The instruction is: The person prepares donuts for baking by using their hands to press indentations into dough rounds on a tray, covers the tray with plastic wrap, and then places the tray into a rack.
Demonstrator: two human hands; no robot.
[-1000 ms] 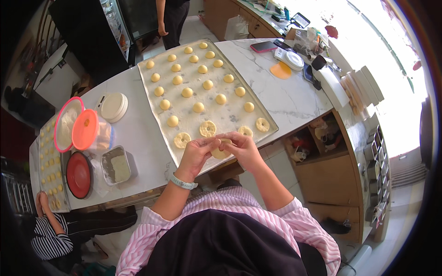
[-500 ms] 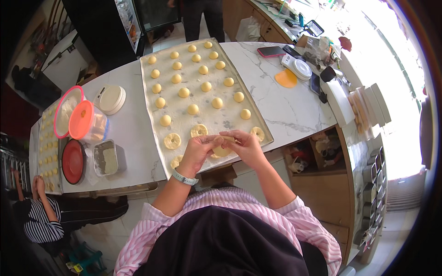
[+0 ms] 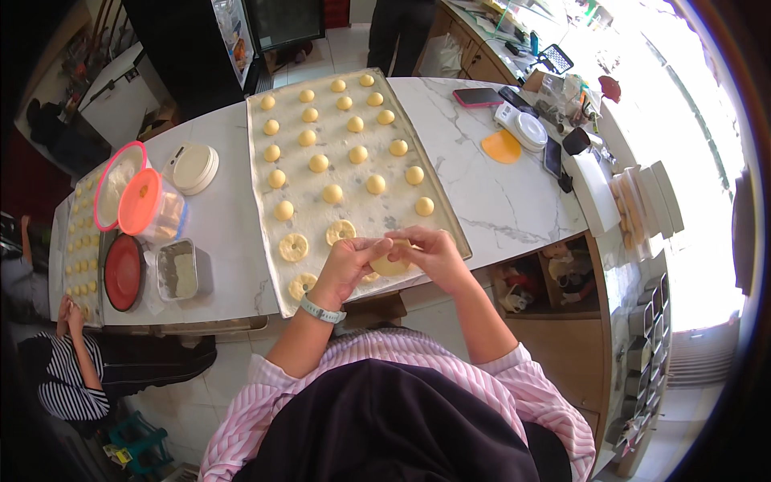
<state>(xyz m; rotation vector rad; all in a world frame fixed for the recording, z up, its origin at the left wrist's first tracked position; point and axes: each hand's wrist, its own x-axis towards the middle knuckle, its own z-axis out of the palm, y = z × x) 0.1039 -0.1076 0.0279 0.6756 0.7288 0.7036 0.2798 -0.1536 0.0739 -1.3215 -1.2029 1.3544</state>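
Note:
A flattened round of pale dough [image 3: 392, 263] is held up between both hands above the near edge of a large baking tray [image 3: 377, 154]. My left hand [image 3: 350, 263], with a watch on its wrist, pinches its left side. On the other side the fingers of my right hand [image 3: 434, 255] are closed on it and partly cover it. Ring-shaped dough pieces lie on the tray close by, such as one dough ring [image 3: 294, 247] left of my hands. Several rows of round dough balls [image 3: 332, 194] sit farther up the tray.
To the left stand a pink-rimmed tub [image 3: 144, 197], a red bowl [image 3: 124, 273], a metal tin [image 3: 183, 277] and a white scale [image 3: 193, 169]. Phones and another scale [image 3: 526, 128] lie right. A person in stripes [image 3: 72, 369] works at another dough tray at far left.
Both hands keep hold of the dough, with their fingers slightly shifted. The person in dark trousers at the back appears farther right. The whole view has shifted a little.

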